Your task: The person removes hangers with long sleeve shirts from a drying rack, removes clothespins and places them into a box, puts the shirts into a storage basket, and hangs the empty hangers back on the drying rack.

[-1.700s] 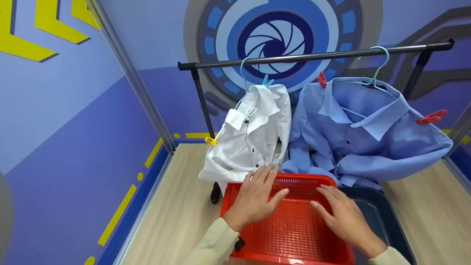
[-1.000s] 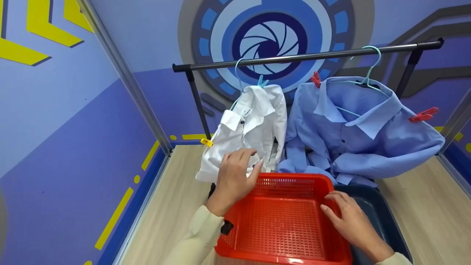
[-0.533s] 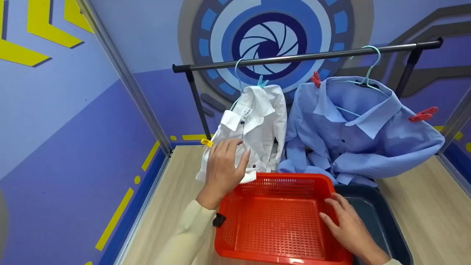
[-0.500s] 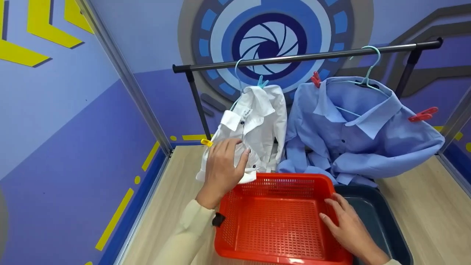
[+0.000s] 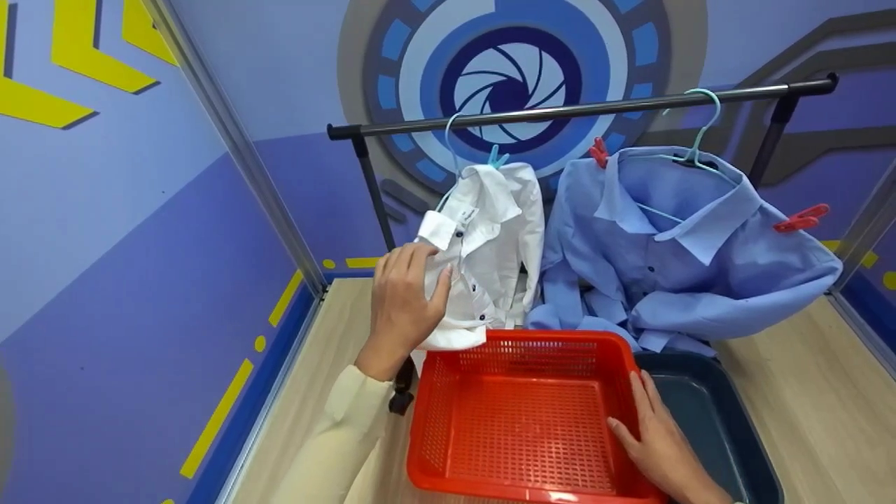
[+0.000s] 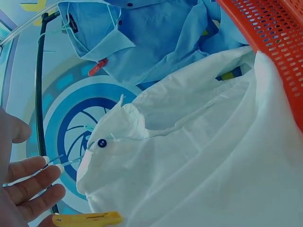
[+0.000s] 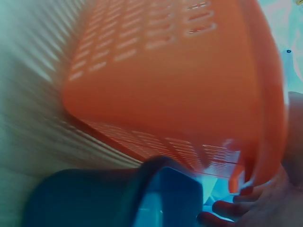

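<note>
In the head view my left hand (image 5: 404, 301) is raised before the left shoulder of a white shirt (image 5: 483, 273), fingers loosely bent and apart from thumb. The left wrist view shows a yellow clothespin (image 6: 87, 219) on that shirt, close to my fingertips; whether they touch it I cannot tell. From the head, my hand hides this clothespin. My right hand (image 5: 658, 437) rests at the right rim of a red basket (image 5: 521, 493), thumb toward the inside and fingers fairly straight along the rim. In the right wrist view its fingers (image 7: 227, 208) show beyond the basket's edge.
A blue shirt (image 5: 672, 280) with red clothespins (image 5: 803, 218) hangs beside the white one on a black rack (image 5: 581, 110). A blue clothespin (image 5: 497, 157) sits on the white shirt's other shoulder. Right of the basket lies a dark tray (image 5: 728, 420). Walls stand left and behind.
My left hand has moved from over the basket leftward and up to the white shirt's shoulder. My right hand has shifted slightly right and down onto the basket's rim.
</note>
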The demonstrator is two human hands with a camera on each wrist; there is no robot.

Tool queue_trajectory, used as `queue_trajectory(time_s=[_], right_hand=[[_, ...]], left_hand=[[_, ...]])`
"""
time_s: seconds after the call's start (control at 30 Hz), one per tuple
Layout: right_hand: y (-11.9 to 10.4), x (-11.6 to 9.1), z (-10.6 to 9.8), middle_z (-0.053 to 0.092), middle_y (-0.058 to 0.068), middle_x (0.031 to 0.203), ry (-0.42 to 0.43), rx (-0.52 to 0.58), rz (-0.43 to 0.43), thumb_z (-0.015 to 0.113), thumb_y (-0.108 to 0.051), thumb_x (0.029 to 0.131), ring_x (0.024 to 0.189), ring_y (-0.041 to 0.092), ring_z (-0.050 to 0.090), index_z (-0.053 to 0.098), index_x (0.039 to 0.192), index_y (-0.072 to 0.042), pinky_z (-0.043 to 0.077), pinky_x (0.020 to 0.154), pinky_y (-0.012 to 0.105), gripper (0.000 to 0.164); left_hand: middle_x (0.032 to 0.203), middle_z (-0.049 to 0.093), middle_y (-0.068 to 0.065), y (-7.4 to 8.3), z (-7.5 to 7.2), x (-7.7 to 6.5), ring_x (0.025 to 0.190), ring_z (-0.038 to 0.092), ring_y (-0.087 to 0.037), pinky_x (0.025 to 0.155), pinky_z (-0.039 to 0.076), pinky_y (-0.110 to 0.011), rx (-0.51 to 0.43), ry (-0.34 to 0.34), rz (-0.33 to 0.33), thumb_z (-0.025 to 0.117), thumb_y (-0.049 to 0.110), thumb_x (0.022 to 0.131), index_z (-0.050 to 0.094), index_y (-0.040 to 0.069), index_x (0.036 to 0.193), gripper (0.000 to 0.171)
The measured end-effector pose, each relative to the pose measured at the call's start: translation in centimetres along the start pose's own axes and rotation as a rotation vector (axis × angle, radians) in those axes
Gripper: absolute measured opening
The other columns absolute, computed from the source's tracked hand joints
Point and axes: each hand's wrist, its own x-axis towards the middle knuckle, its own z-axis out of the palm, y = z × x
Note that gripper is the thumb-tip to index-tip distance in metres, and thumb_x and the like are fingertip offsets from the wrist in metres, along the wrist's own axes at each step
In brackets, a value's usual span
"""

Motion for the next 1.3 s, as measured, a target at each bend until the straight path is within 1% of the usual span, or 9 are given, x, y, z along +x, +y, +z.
queue_trajectory(time_s=[0.13, 0.2, 0.3, 0.4, 0.6, 0.9, 1.13, 1.23, 1.3], right_hand=[[0.3, 0.1, 0.3, -0.01, 0.026, 0.159, -0.069, 0.052, 0.077, 0.054, -0.06, 0.09, 0.141, 0.054, 0.013, -0.017, 0.152, -0.009, 0.02, 0.106, 0.07, 0.107], [0.4, 0.2, 0.4, -0.012, 0.027, 0.158, -0.082, 0.071, 0.096, 0.054, -0.059, 0.09, 0.142, 0.054, 0.01, -0.021, 0.151, -0.007, 0.017, 0.107, 0.069, 0.109], [0.5, 0.1, 0.6, -0.01, 0.029, 0.158, -0.06, 0.073, 0.077, 0.052, -0.048, 0.096, 0.142, 0.053, 0.009, -0.02, 0.15, -0.003, 0.016, 0.109, 0.068, 0.1], [0.7, -0.1, 0.8, -0.006, 0.029, 0.158, -0.024, 0.067, 0.041, 0.046, -0.029, 0.101, 0.143, 0.051, 0.01, -0.017, 0.151, -0.001, 0.019, 0.11, 0.066, 0.085], [0.8, -0.5, 1.0, -0.001, 0.03, 0.158, 0.031, 0.081, -0.019, 0.039, -0.009, 0.102, 0.143, 0.051, 0.011, -0.013, 0.151, -0.001, 0.021, 0.11, 0.066, 0.073], [0.6, -0.5, 1.1, 0.0, 0.027, 0.159, 0.029, 0.079, 0.013, 0.037, -0.008, 0.102, 0.143, 0.049, 0.015, -0.015, 0.152, -0.004, 0.025, 0.109, 0.065, 0.072], [0.6, -0.5, 1.1, 0.0, 0.024, 0.16, 0.004, 0.106, 0.045, 0.037, -0.011, 0.102, 0.143, 0.048, 0.015, -0.015, 0.152, -0.007, 0.024, 0.109, 0.066, 0.072], [0.7, -0.6, 1.2, 0.002, 0.025, 0.16, 0.028, 0.111, 0.027, 0.038, -0.01, 0.102, 0.143, 0.048, 0.016, -0.012, 0.153, -0.006, 0.024, 0.109, 0.065, 0.072], [0.7, -0.7, 1.3, 0.004, 0.027, 0.159, 0.06, 0.107, 0.0, 0.038, -0.009, 0.101, 0.143, 0.048, 0.016, -0.009, 0.153, -0.003, 0.023, 0.11, 0.064, 0.07]], left_hand=[[0.104, 0.066, -0.005, -0.2, -0.2, 0.5, 0.103, 0.061, -0.024, 0.095, 0.045, -0.041, 0.012, 0.012, -0.017, 0.064, 0.025, 0.089, 0.064, 0.009, 0.106, 0.023], [0.105, 0.066, -0.005, -0.3, -0.3, 0.8, 0.103, 0.061, -0.024, 0.093, 0.045, -0.04, 0.018, 0.016, -0.026, 0.064, 0.026, 0.089, 0.064, 0.009, 0.106, 0.024], [0.105, 0.065, -0.006, -0.5, -0.3, 1.2, 0.101, 0.06, -0.025, 0.086, 0.046, -0.04, 0.031, 0.02, -0.037, 0.064, 0.026, 0.089, 0.064, 0.008, 0.107, 0.024], [0.106, 0.064, -0.006, -0.8, -0.2, 1.6, 0.099, 0.06, -0.026, 0.079, 0.046, -0.039, 0.043, 0.012, -0.05, 0.064, 0.026, 0.09, 0.064, 0.008, 0.107, 0.025], [0.109, 0.064, -0.007, -1.4, -0.1, 2.0, 0.097, 0.06, -0.026, 0.075, 0.047, -0.039, 0.058, -0.034, -0.098, 0.064, 0.028, 0.091, 0.064, 0.008, 0.109, 0.027], [0.115, 0.065, -0.009, -1.5, 0.2, 2.4, 0.099, 0.061, -0.027, 0.078, 0.049, -0.041, 0.087, -0.115, -0.163, 0.062, 0.031, 0.091, 0.064, 0.009, 0.117, 0.033], [0.117, 0.065, -0.01, -1.9, 0.6, 2.7, 0.093, 0.065, -0.029, 0.074, 0.053, -0.044, 0.132, -0.2, -0.21, 0.06, 0.034, 0.092, 0.06, 0.01, 0.123, 0.039], [0.109, 0.068, -0.011, -2.2, 0.7, 2.8, 0.082, 0.067, -0.03, 0.066, 0.053, -0.044, 0.167, -0.231, -0.212, 0.059, 0.037, 0.093, 0.06, 0.009, 0.123, 0.041], [0.096, 0.07, -0.011, -2.4, 0.7, 2.8, 0.072, 0.066, -0.031, 0.058, 0.05, -0.044, 0.198, -0.236, -0.196, 0.06, 0.037, 0.093, 0.064, 0.008, 0.114, 0.037]])
